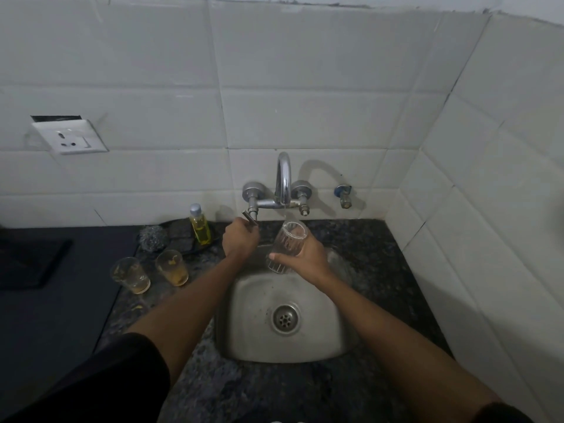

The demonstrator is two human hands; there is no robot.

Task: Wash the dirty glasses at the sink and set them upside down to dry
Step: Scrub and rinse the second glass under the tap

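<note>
My right hand (306, 257) grips a clear ribbed glass (287, 244) over the steel sink (244, 325), mouth tilted up under the tap spout (283, 178). A thin stream of water falls from the spout into the glass. My left hand (239, 241) grips the tap's left lever handle (248, 218). Two dirty glasses with yellowish residue stand upright on the counter left of the sink, one (131, 274) nearer the dark mat and one (172, 267) closer to the sink.
A bottle of yellow dish soap (200, 224) and a steel scrubber (152, 236) sit behind the dirty glasses. A dark mat (45, 315) covers the counter's left part. White tiled walls close in behind and on the right; a capped valve (344, 195) sticks out.
</note>
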